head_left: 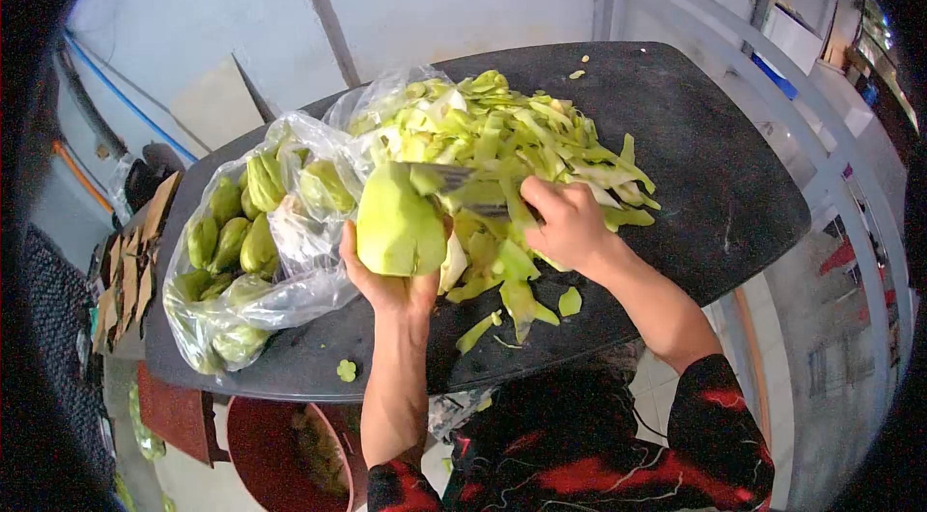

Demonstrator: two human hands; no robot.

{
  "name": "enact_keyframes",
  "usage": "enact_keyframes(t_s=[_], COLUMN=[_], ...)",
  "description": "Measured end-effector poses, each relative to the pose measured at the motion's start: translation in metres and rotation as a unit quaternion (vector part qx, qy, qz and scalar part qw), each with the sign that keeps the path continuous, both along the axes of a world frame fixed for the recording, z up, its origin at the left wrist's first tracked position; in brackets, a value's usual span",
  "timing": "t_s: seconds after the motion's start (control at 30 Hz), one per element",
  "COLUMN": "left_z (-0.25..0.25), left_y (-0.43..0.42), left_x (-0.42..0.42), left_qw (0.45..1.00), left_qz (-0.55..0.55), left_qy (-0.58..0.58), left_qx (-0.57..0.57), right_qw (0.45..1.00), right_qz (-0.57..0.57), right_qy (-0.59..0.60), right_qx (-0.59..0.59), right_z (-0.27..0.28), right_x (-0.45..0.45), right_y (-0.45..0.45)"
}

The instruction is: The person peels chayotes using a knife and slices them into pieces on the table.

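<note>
My left hand [386, 288] cups a pale green, largely peeled chayote [400, 224] from below, over the near side of the table. In my right hand [572, 222], fingers curled closed, is a peeler [446, 180] whose metal part is smeared by motion. It is at the chayote's upper right side. A strip of peel hangs near my right fingers. Behind and under both hands spreads a large heap of green peelings [521, 135]. Left of my left hand, a clear plastic bag [323, 295] holds several unpeeled chayotes [259, 246].
A dark table [715, 184] carries everything, with small peel scraps near its front edge. Below it stands a dark red bucket [253, 449] with scraps inside. Flattened cardboard [130, 270] leans at the left. Grey metal railing [744, 29] runs along the right, behind the table.
</note>
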State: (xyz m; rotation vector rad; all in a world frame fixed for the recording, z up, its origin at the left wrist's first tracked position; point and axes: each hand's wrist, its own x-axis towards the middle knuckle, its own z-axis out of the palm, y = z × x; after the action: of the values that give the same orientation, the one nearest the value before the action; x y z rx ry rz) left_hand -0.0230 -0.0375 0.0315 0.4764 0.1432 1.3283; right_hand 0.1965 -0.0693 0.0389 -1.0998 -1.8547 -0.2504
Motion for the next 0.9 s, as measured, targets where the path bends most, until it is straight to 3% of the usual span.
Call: enact_keyframes(t_s=[0.1, 0.27, 0.8, 0.87, 0.9], left_z=[0.003, 0.007, -0.003, -0.003, 0.001], left_y=[0.002, -0.004, -0.004, -0.003, -0.004], left_x=[0.004, 0.001, 0.003, -0.001, 0.004], left_qw=[0.998, 0.994, 0.999, 0.998, 0.993], left_qz=[0.051, 0.052, 0.011, 0.017, 0.083], left_qy=[-0.021, 0.052, 0.019, 0.058, 0.076], left_qx=[-0.035, -0.074, -0.032, 0.015, -0.038], right_qw=[0.998, 0.987, 0.980, 0.983, 0.990], right_qz=[0.022, 0.018, 0.047, 0.048, 0.051], right_qy=[-0.047, -0.114, -0.140, -0.123, -0.110], right_qx=[0.027, 0.111, 0.136, 0.125, 0.077], right_z=[0.001, 0.005, 0.011, 0.012, 0.008], right_x=[-0.006, -0.019, -0.022, -0.021, -0.015], right_y=[-0.008, -0.013, -0.023, -0.021, -0.013])
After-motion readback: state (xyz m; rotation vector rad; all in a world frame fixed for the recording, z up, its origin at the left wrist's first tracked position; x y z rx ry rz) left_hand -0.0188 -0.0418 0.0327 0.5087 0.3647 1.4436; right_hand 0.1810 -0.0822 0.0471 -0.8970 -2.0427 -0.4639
